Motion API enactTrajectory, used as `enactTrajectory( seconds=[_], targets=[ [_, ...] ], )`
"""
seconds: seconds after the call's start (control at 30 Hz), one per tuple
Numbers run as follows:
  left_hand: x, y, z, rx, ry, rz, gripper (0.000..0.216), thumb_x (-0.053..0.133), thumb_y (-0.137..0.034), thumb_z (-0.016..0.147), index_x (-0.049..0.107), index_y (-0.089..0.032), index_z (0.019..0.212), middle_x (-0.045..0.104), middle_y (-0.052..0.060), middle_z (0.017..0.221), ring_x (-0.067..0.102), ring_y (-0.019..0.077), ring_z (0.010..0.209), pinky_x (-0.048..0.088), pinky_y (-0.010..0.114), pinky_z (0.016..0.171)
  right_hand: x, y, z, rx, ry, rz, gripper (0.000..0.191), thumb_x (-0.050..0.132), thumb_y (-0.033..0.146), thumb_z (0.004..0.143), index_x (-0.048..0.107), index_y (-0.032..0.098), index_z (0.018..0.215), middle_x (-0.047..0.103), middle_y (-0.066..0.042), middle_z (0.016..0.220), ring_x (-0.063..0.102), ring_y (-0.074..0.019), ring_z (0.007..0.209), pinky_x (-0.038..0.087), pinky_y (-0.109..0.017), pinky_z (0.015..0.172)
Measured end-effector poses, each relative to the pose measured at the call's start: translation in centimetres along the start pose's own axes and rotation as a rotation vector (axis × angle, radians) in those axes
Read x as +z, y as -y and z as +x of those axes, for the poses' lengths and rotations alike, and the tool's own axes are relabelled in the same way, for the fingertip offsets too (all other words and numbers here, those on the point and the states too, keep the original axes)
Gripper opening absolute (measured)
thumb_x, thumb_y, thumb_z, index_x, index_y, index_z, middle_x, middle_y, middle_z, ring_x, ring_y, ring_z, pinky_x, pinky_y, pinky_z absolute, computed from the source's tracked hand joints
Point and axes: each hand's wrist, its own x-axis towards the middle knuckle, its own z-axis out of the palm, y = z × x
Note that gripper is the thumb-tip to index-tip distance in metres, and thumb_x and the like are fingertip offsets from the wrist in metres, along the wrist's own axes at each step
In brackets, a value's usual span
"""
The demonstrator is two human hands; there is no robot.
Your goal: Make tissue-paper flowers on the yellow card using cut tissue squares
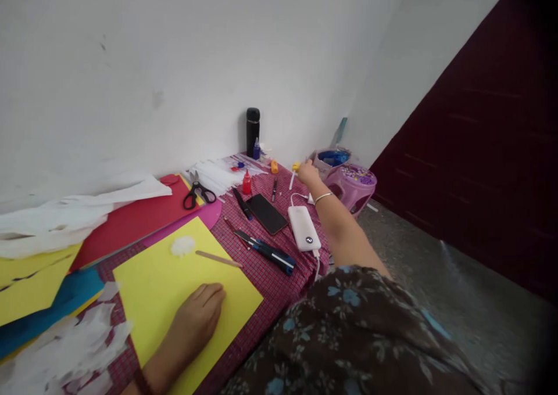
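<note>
My left hand (198, 316) lies on a yellow sheet of paper (163, 284), palm down, with its fingers together and fairly flat. Beyond its fingertips are a flat wooden stick (218, 259) and a round white paper piece (182, 245) on the same sheet. Stretched out to the table's far right edge, my right hand (308, 172) has its fingers bunched together. A small yellow object (296, 167) touches or sits right beside those fingers, with a short white strip (292, 180) just below. What the fingertips hold is hidden.
Near the middle lie a phone (267, 213), a power bank (304, 228) with cables, a blue-black cutter (272, 255) and scissors (198, 191). A red bottle (246, 183) and black flask (253, 132) stand behind. A pink stool (355, 186) is beyond the right edge; paper scraps (74, 348) lie left.
</note>
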Motion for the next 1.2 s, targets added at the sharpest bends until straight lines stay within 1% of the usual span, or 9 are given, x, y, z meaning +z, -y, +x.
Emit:
enactTrajectory(
  seconds=[0.33,0.5,0.6,0.7,0.8,0.87,0.97,1.07,1.2],
  targets=[
    [-0.2,-0.5,0.2,-0.033,0.038,0.029,0.031,0.043,-0.005,0.09,0.069,-0.021,0.096,0.076,0.006,0.093,0.072,0.0187,0.086,0.063,0.031,0.08,3.9,1.1,0.6,0.026,0.022,0.099,0.038,0.064,0.035,0.096,0.06,0.014,0.128,0.062,-0.013,0.129,0.065,-0.0243,0.109,0.057,-0.044,0.092],
    [-0.5,-0.2,0.3,-0.032,0.048,0.021,0.028,0.044,-0.009,0.093,0.07,-0.02,0.096,0.075,0.007,0.094,0.071,0.0188,0.087,0.062,0.033,0.081,2.2,0.4,-1.0,-0.046,0.104,0.088,0.038,0.063,0.036,0.097,0.06,0.016,0.13,0.062,-0.012,0.13,0.065,-0.0249,0.111,0.056,-0.046,0.092],
    [-1.2,-1.0,0.4,0.032,0.072,0.02,0.025,0.045,-0.015,0.097,0.069,-0.017,0.099,0.075,0.009,0.096,0.07,0.019,0.089,0.059,0.034,0.084,0.1,0.9,-2.4,-0.113,0.085,0.073,0.045,0.056,0.027,0.098,0.058,0.0,0.134,0.056,-0.031,0.135,0.061,-0.0344,0.119,0.049,-0.045,0.098],
    [-2.4,-2.8,-0.1,0.089,0.147,-0.015,0.025,0.044,-0.021,0.1,0.068,-0.017,0.095,0.074,0.01,0.094,0.068,0.0173,0.086,0.056,0.033,0.081,-1.7,3.2,-3.8,-0.259,0.062,0.078,0.043,0.048,0.018,0.097,0.058,-0.002,0.134,0.058,-0.031,0.135,0.059,-0.0337,0.123,0.045,-0.04,0.1],
    [-3.9,-5.0,-1.3,0.154,0.184,-0.068,0.03,0.045,-0.035,0.102,0.067,-0.016,0.102,0.072,0.012,0.102,0.065,0.0186,0.092,0.052,0.033,0.083,-2.5,6.7,-6.9,-0.488,0.075,0.121,0.042,0.05,0.018,0.096,0.061,0.01,0.135,0.068,-0.017,0.129,0.063,-0.026,0.116,0.045,-0.033,0.098],
    [-5.0,-6.2,-2.4,0.162,0.212,-0.085,0.036,0.043,-0.043,0.102,0.066,-0.015,0.106,0.071,0.014,0.105,0.064,0.0198,0.094,0.051,0.034,0.084,-2.1,9.1,-10.6,-0.759,0.102,0.253,0.041,0.051,0.018,0.094,0.062,0.011,0.133,0.073,-0.014,0.12,0.068,-0.0225,0.105,0.048,-0.029,0.091],
    [-6.5,-7.3,-4.3,0.057,0.29,-0.043,0.033,0.043,-0.038,0.103,0.065,-0.014,0.103,0.07,0.012,0.103,0.062,0.02,0.093,0.049,0.034,0.082,-0.4,12.6,-16.8,-1.006,0.203,0.293,0.035,0.053,0.023,0.095,0.066,0.012,0.125,0.076,-0.011,0.11,0.07,-0.0209,0.096,0.049,-0.027,0.086],
    [-7.6,-7.4,-6.0,-0.096,0.442,0.03,0.019,0.048,-0.023,0.1,0.064,-0.014,0.098,0.068,0.01,0.1,0.059,0.0208,0.092,0.047,0.035,0.079,1.9,15.3,-21.3,-1.019,0.243,0.097,0.036,0.054,0.027,0.095,0.064,0.011,0.126,0.074,-0.015,0.111,0.07,-0.0258,0.098,0.048,-0.031,0.084],
    [-8.2,-7.3,-7.5,-0.193,0.558,0.049,0.01,0.055,-0.019,0.096,0.063,-0.015,0.1,0.066,0.008,0.103,0.058,0.0226,0.095,0.046,0.036,0.083,4.3,17.4,-22.9,-0.989,0.251,-0.029,0.039,0.051,0.016,0.092,0.059,0.008,0.13,0.067,-0.022,0.126,0.067,-0.03,0.11,0.047,-0.034,0.088]
  ],
)
